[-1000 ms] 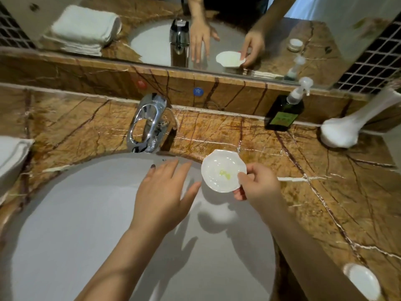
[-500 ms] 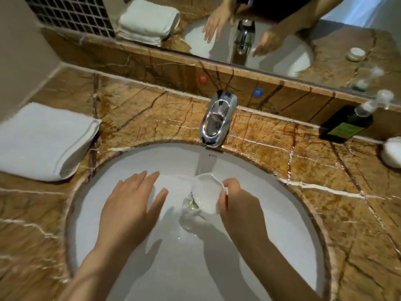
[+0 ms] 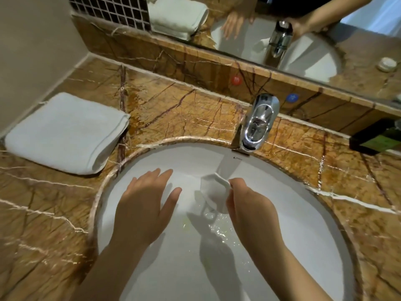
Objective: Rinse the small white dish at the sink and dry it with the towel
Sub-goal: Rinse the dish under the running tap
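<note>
The right hand (image 3: pixel 249 205) grips the dish (image 3: pixel 213 192) by its rim, tilted on edge over the middle of the sink (image 3: pixel 303 192), just below the tap (image 3: pixel 259 122), with water splashing in the bowl beneath it. The left hand (image 3: pixel 143 205) hovers flat and open beside it, fingers spread, holding nothing. The folded towel (image 3: pixel 65 133) lies near the tabletop's (image 3: pixel 184 118) left edge, well apart from the dish

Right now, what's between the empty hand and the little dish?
Nothing solid: the head view shows only bare white sink between the left hand and the small white dish.
</note>
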{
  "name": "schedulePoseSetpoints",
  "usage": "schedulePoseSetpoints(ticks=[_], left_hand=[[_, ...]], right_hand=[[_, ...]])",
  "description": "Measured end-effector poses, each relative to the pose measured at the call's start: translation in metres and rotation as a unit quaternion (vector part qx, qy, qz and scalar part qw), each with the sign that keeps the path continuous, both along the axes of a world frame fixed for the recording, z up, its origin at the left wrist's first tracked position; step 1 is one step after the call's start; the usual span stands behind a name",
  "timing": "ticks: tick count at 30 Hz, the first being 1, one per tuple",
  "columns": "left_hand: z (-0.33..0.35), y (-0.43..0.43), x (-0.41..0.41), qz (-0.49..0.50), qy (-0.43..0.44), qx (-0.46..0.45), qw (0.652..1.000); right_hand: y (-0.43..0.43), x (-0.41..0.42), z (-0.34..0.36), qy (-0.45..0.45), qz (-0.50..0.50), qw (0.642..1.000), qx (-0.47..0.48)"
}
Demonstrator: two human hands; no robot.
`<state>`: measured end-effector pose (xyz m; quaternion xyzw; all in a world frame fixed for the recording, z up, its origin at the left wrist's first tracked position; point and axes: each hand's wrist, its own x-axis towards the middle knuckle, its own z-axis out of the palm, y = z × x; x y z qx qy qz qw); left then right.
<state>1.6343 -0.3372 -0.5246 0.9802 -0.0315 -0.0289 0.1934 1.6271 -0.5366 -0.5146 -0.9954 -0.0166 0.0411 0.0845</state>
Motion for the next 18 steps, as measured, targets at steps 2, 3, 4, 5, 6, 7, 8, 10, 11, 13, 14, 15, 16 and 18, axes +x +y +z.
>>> schedulePoseSetpoints(ticks=[2,3,4,5,6,7,8,10,11,13,14,15,16,18], left_hand=[[-0.001,0.004,0.000,-0.002,-0.003,-0.007,1.000],[-0.001,0.006,-0.001,-0.004,0.000,-0.008,1.000],[-0.002,0.009,-0.001,-0.006,0.004,-0.007,1.000],[-0.003,0.011,0.000,-0.008,0.010,-0.006,1.000],[-0.004,0.014,-0.001,-0.010,0.014,-0.005,1.000],[-0.004,0.015,-0.001,-0.012,0.016,-0.003,1.000],[-0.004,0.018,-0.001,-0.014,0.016,-0.002,1.000],[-0.003,0.021,0.000,-0.018,0.014,-0.008,1.000],[-0.001,0.024,0.000,-0.021,0.012,-0.013,1.000],[0.003,0.030,0.002,-0.028,-0.006,-0.025,0.999],[0.006,0.034,0.004,-0.032,-0.026,-0.033,0.999],[0.010,0.037,0.006,-0.034,-0.055,-0.044,0.997],[0.014,0.042,0.009,-0.028,-0.089,-0.058,0.994],[0.024,0.053,0.017,-0.010,-0.159,-0.081,0.984]], right_hand=[[0.005,0.000,0.000,-0.001,-0.002,1.000,0.016],[0.007,0.000,-0.001,-0.011,-0.005,1.000,0.020],[0.009,0.000,-0.001,-0.020,-0.006,1.000,0.020],[0.010,0.000,-0.001,-0.030,-0.005,0.999,0.021],[0.012,0.001,-0.002,-0.037,-0.002,0.999,0.024],[0.013,0.002,-0.002,-0.045,0.003,0.999,0.029],[0.014,0.004,-0.003,-0.055,0.005,0.998,0.040],[0.014,0.011,-0.005,-0.048,-0.029,0.994,0.099],[0.014,0.014,-0.006,-0.031,-0.061,0.988,0.140],[0.016,0.020,-0.005,-0.007,-0.124,0.963,0.241],[0.020,0.023,-0.003,0.002,-0.156,0.943,0.296],[0.024,0.027,0.000,0.014,-0.190,0.913,0.361],[0.029,0.031,0.003,0.030,-0.222,0.871,0.438],[0.041,0.040,0.009,0.060,-0.256,0.791,0.553]])
